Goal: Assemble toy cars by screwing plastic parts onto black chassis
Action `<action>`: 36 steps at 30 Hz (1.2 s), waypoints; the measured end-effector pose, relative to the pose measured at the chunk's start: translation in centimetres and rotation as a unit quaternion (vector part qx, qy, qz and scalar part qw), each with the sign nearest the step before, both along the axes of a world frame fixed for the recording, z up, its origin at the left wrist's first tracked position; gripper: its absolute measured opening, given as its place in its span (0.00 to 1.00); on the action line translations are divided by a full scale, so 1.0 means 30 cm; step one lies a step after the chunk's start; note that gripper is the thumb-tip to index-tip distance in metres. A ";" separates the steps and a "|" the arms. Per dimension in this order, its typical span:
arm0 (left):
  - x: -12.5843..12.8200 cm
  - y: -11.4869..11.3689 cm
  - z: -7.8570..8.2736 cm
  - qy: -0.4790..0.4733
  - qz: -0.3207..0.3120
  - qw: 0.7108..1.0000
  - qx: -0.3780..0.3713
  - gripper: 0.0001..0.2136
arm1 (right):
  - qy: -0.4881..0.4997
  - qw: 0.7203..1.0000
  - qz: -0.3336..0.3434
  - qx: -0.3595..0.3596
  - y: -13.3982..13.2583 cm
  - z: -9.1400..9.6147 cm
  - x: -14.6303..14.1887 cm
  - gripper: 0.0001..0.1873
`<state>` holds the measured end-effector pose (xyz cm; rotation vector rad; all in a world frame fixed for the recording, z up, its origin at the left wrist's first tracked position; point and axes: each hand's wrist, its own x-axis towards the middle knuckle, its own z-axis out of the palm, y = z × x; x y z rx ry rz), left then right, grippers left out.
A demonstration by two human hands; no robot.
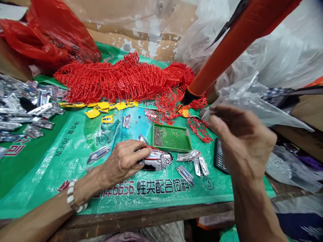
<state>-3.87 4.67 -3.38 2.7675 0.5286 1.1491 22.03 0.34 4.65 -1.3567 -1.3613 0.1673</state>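
My left hand [126,159] rests on the green woven sheet [75,148] with its fingers closed round a shiny silver toy-car body [157,159]; a thin red part shows at the fingertips. My right hand [239,137] is raised above the table's right side, fingers pinched together on something too small to make out. A long orange tool [227,47] slants down from the upper right, its black tip near the red frames. Between the hands sits a small green tray [174,137] with tiny metal pieces along its left side.
A heap of red plastic frames [121,79] lies across the back. Yellow parts [101,109] sit before it. Silver pieces [193,163] lie by the tray, more are piled at the left [22,107]. A red bag [47,33] and clear bags [252,101] flank the table.
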 end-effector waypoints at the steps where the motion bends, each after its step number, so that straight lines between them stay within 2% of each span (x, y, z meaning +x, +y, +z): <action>1: 0.000 -0.005 0.002 0.001 0.005 1.000 0.005 0.08 | 0.018 0.999 -0.007 0.045 0.046 0.032 0.010 0.18; 3: -0.001 -0.015 0.006 0.005 0.009 1.000 0.009 0.08 | 0.028 0.996 0.018 0.083 0.147 0.096 0.018 0.30; 5: -0.002 -0.023 0.003 0.002 0.001 1.000 0.005 0.09 | 0.038 0.991 0.099 0.081 0.244 0.150 0.013 0.29; 6: -0.001 -0.026 0.000 -0.005 -0.002 1.000 0.002 0.10 | 0.045 0.989 0.116 0.080 0.284 0.172 0.007 0.27; 9: -0.003 -0.031 -0.010 -0.024 -0.004 1.000 -0.014 0.10 | 0.091 0.988 0.108 0.053 0.348 0.214 -0.013 0.17; 12: -0.010 -0.035 -0.012 -0.009 -0.016 1.000 -0.017 0.09 | 0.091 0.990 0.100 0.030 0.328 0.236 -0.033 0.13; 16: -0.020 -0.046 -0.009 0.014 -0.018 0.999 -0.022 0.11 | 0.056 0.994 0.090 -0.002 0.261 0.272 -0.039 0.20; 19: -0.020 -0.057 -0.013 0.017 -0.011 0.999 -0.030 0.13 | 0.057 0.990 0.113 -0.056 0.233 0.290 -0.036 0.23; 22: -0.019 -0.066 -0.023 0.020 -0.008 0.999 -0.033 0.13 | 0.109 0.976 0.157 -0.103 0.218 0.273 -0.041 0.16; 24: -0.020 -0.073 -0.033 0.025 -0.003 0.999 -0.032 0.13 | 0.157 0.962 0.199 -0.098 0.209 0.240 -0.047 0.13; 26: -0.020 -0.078 -0.041 0.029 0.002 0.999 -0.032 0.14 | 0.193 0.952 0.224 -0.083 0.202 0.197 -0.051 0.16; 28: -0.016 -0.080 -0.043 0.027 0.001 0.999 -0.031 0.14 | 0.209 0.952 0.212 -0.063 0.200 0.151 -0.053 0.19; 31: -0.006 -0.075 -0.035 0.015 -0.012 1.000 -0.023 0.12 | 0.215 0.961 0.172 -0.010 0.206 0.096 -0.053 0.17; 36: 0.004 -0.073 -0.025 0.016 -0.020 0.999 -0.022 0.11 | 0.265 0.953 0.126 0.071 0.220 0.074 -0.062 0.10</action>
